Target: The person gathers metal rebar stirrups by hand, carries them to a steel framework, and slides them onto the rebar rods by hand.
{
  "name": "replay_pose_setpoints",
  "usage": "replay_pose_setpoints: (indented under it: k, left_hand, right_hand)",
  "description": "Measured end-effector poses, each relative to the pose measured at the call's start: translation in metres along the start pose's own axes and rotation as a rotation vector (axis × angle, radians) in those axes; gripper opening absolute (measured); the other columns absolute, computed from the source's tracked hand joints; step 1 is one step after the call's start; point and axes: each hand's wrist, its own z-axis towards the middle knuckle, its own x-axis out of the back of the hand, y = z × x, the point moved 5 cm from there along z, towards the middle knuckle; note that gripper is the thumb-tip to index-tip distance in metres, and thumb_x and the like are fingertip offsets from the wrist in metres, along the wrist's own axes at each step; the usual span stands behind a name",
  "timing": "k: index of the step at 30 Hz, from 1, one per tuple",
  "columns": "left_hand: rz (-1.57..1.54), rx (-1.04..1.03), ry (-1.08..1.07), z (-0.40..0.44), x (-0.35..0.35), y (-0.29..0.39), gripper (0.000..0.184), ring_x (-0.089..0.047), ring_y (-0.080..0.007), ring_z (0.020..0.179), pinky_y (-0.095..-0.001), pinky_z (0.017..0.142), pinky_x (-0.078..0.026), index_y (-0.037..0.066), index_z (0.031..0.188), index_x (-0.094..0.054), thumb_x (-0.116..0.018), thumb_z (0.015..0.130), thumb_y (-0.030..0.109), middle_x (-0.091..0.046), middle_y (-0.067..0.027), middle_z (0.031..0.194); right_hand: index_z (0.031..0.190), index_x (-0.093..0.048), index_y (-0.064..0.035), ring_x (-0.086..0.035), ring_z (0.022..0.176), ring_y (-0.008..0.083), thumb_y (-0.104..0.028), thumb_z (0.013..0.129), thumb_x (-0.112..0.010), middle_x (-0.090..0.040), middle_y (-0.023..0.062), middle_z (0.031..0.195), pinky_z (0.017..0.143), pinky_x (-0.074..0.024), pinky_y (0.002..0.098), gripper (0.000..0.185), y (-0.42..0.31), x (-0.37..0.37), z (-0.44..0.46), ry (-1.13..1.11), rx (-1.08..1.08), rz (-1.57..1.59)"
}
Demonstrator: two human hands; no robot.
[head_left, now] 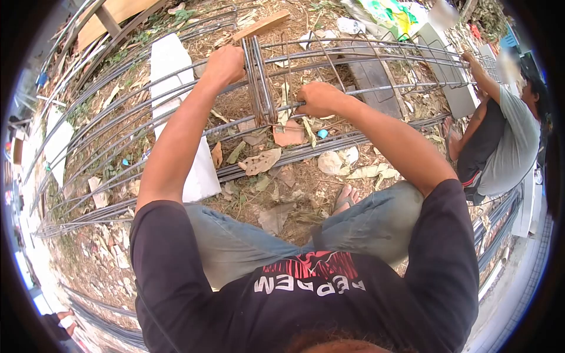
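Note:
My left hand (225,66) is closed in a fist at the upper long bars, just left of a bundle of steel stirrups (259,82); what its fingers hold is hidden. The rectangular stirrups stand pressed together around the long bars. To their right, my right hand (321,99) is closed around a lower steel bar (288,108). More stirrups (335,67) are spaced out along the bars to the right, forming a cage. A wooden stick (262,25) lies across the top of the bundle.
A person in a grey shirt (512,129) squats at right, one hand (468,57) at the cage's far end. A white board (200,167) and a grey plank (372,79) lie beneath the bars. More bars (329,143) rest on leaf-strewn ground. Another person's hand (69,323) shows lower left.

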Motion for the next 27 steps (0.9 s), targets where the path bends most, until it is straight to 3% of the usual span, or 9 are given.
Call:
replay_pose_setpoints:
  k: [8,10,15,17,19,22,25,26,27]
  left_hand:
    - [-0.078,0.123,-0.122,-0.022,-0.004,0.022,0.023,-0.073,-0.0321,0.102,-0.0422,0.083,-0.060,0.006,0.103,-0.077,-0.063,0.087,0.014,-0.074,-0.0166,0.109]
    - [-0.131,0.109,-0.056,-0.027,-0.004,0.022,0.024,-0.073,-0.0346,0.098,-0.0467,0.082,-0.059,0.003,0.102,-0.074,-0.064,0.081,0.008,-0.075,-0.0168,0.102]
    - [-0.101,0.124,-0.486,-0.027,0.004,0.021,0.043,-0.056,-0.0413,0.129,-0.0761,0.105,-0.034,0.003,0.129,-0.065,-0.059,0.087,0.009,-0.060,-0.0227,0.136]
    - [-0.136,0.156,-0.629,-0.025,-0.004,0.017,0.049,-0.046,-0.0437,0.138,-0.0837,0.106,-0.020,0.007,0.140,-0.058,-0.057,0.092,0.018,-0.049,-0.0217,0.149]
    - [-0.153,0.081,-0.727,-0.024,-0.010,0.018,0.052,-0.044,-0.0458,0.138,-0.0871,0.103,-0.019,0.010,0.143,-0.055,-0.056,0.095,0.030,-0.048,-0.0163,0.151]
    - [-0.119,0.054,-0.747,-0.028,0.000,0.014,0.056,-0.051,-0.0430,0.132,-0.0767,0.107,-0.030,0.010,0.142,-0.056,-0.054,0.096,0.042,-0.055,-0.0129,0.146]
    - [-0.206,0.000,-0.806,-0.007,-0.022,0.002,0.062,-0.054,-0.0330,0.132,-0.0519,0.110,-0.041,0.015,0.141,-0.059,-0.058,0.093,0.055,-0.055,-0.0113,0.147]
    - [-0.183,0.007,-0.734,-0.010,-0.017,-0.005,0.068,-0.060,-0.0333,0.125,-0.0431,0.103,-0.048,0.012,0.139,-0.060,-0.059,0.091,0.060,-0.059,-0.0129,0.141]
    - [-0.213,0.049,-0.710,-0.013,-0.014,-0.015,0.066,-0.062,-0.0339,0.121,-0.0449,0.100,-0.050,0.010,0.137,-0.061,-0.058,0.092,0.059,-0.062,-0.0133,0.138]
  right_hand:
    - [0.094,-0.074,0.0001,-0.068,0.091,0.0421,-0.036,0.084,-0.070,-0.070,0.0255,0.092,0.084,-0.0531,0.0506,0.037,-0.005,0.002,0.004,0.045,0.080,-0.011]
    - [0.091,-0.074,0.0011,-0.067,0.088,0.0433,-0.034,0.083,-0.072,-0.069,0.0264,0.090,0.083,-0.0526,0.0504,0.036,-0.015,0.011,-0.001,0.021,0.072,0.017]
    - [0.087,-0.073,0.0033,-0.065,0.083,0.0449,-0.030,0.080,-0.075,-0.067,0.0275,0.083,0.079,-0.0519,0.0500,0.034,-0.018,0.017,-0.002,0.021,0.040,0.092]
    - [0.086,-0.072,0.0044,-0.066,0.082,0.0442,-0.029,0.080,-0.074,-0.067,0.0278,0.082,0.078,-0.0520,0.0501,0.034,-0.014,0.012,0.001,0.040,0.064,0.073]
    - [0.081,-0.071,0.0060,-0.064,0.075,0.0436,-0.029,0.079,-0.075,-0.063,0.0286,0.075,0.074,-0.0508,0.0496,0.035,-0.014,0.008,0.004,0.052,0.070,0.085]
    - [0.076,-0.069,0.0074,-0.061,0.067,0.0431,-0.029,0.077,-0.076,-0.059,0.0281,0.067,0.068,-0.0485,0.0486,0.037,-0.017,0.013,0.006,-0.023,0.006,0.142]
    - [0.076,-0.069,0.0069,-0.061,0.069,0.0433,-0.029,0.077,-0.076,-0.060,0.0281,0.069,0.069,-0.0486,0.0486,0.037,-0.017,0.014,0.007,0.008,0.046,0.106]
    - [0.077,-0.069,0.0064,-0.062,0.069,0.0435,-0.030,0.077,-0.076,-0.060,0.0281,0.069,0.070,-0.0490,0.0488,0.036,-0.018,0.013,0.008,-0.004,0.059,0.093]
    - [0.078,-0.070,0.0060,-0.062,0.070,0.0437,-0.030,0.077,-0.075,-0.061,0.0280,0.070,0.070,-0.0494,0.0490,0.036,-0.018,0.012,0.011,-0.016,0.059,0.081]
